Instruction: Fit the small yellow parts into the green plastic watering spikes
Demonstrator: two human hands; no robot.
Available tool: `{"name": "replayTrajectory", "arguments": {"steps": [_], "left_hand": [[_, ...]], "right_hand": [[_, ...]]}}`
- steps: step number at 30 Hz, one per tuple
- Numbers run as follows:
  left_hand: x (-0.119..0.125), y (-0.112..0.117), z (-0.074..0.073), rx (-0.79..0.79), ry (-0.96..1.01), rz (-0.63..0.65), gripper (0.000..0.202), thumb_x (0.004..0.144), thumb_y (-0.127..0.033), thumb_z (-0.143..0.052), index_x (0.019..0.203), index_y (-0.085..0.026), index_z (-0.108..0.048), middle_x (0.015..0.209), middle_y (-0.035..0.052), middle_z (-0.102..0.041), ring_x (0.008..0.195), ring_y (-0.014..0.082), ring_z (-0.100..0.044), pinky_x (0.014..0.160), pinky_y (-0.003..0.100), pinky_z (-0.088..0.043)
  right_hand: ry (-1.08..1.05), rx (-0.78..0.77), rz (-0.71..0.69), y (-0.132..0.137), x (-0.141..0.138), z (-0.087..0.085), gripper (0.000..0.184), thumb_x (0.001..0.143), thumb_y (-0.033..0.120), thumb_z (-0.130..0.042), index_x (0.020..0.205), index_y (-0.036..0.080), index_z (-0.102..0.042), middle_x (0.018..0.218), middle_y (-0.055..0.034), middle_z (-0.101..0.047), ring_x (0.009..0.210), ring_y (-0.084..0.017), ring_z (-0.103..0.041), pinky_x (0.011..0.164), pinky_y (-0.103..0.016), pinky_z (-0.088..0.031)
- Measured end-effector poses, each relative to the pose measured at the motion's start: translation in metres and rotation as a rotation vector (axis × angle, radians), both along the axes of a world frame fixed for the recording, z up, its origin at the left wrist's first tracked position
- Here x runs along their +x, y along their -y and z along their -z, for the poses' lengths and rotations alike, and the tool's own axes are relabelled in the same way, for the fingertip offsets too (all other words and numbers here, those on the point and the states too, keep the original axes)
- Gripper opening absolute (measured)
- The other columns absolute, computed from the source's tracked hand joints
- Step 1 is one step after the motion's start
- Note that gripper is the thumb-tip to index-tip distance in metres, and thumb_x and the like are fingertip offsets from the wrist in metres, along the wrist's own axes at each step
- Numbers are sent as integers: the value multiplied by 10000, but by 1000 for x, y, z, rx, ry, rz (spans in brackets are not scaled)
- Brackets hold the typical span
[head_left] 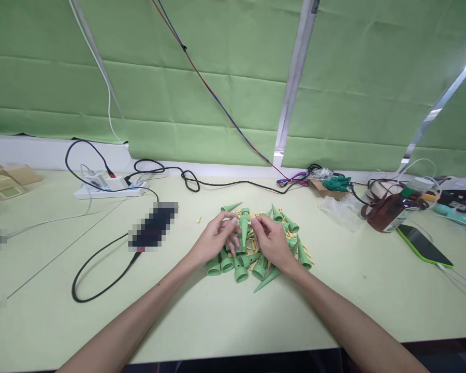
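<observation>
A green plastic plant-watering spike (244, 227) is in my left hand (213, 239), its pointed end downward and its wider capped end up. The fingers of that hand are closed around its left side. My right hand (274, 242) pinches a small yellow plastic piece (250, 223) against the spike's right side; fingertips partly hide it, so I cannot tell whether it sits in a hole. Beneath both hands lies a pile of more green spikes (241, 272), mixed with many small yellow pieces (307, 254).
One loose yellow piece (198, 220) lies left of the pile. A pixelated dark device (154, 226) with a black cable is farther left, near a white power strip (111, 190). At right are a brown bottle (392, 211), a phone (425, 245) and a plastic bag (344, 211).
</observation>
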State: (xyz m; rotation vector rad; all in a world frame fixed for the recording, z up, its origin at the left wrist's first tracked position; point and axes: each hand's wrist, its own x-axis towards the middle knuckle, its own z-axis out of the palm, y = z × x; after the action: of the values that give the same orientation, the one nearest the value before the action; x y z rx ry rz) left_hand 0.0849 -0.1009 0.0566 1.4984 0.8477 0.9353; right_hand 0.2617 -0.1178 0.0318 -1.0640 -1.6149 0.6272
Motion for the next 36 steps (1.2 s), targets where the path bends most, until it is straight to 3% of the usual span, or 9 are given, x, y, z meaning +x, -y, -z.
{"name": "replayTrajectory", "arguments": {"steps": [4, 7, 17, 28, 36], "left_hand": [[-1, -1, 0, -188, 72, 122, 392, 865, -544, -576, 889, -155, -529, 715, 10, -557, 559, 120, -597, 457, 221, -488], [-3, -1, 0, -227, 81, 170, 385, 859, -517, -607, 830, -138, -544, 704, 12, -552, 566, 106, -589, 478, 211, -475], [-3, 0, -1, -123, 85, 125, 319, 840, -422, -673, 954, -160, -531, 671, 11, -590, 611, 137, -584, 548, 260, -471], [-3, 2, -3, -12, 52, 100, 325, 822, -421, -685, 1000, -200, -527, 633, -16, -595, 540, 140, -556, 527, 271, -449], [0, 5, -8, -20, 52, 87, 358, 798, -425, -706, 992, -197, -510, 639, -7, -611, 523, 147, -564, 498, 267, -437]], "right_hand": [[21, 24, -29, 2, -1, -3, 299, 980, 404, -435, 789, 196, -531, 581, 37, -442, 499, -116, -409, 510, -256, -332], [43, 33, -37, 3, -1, -4, 296, 979, 396, -436, 783, 194, -529, 587, 33, -446, 514, -119, -412, 525, -257, -341], [52, 5, -43, 2, -1, -3, 362, 985, 411, -425, 689, 204, -443, 530, 52, -397, 494, -110, -373, 516, -250, -314], [83, 26, -22, 2, -2, -5, 443, 988, 428, -388, 606, 204, -375, 518, 48, -352, 487, -104, -338, 512, -259, -293], [78, 6, -31, 1, -2, -3, 491, 993, 457, -360, 573, 205, -326, 497, 41, -344, 475, -104, -330, 502, -263, -283]]}}
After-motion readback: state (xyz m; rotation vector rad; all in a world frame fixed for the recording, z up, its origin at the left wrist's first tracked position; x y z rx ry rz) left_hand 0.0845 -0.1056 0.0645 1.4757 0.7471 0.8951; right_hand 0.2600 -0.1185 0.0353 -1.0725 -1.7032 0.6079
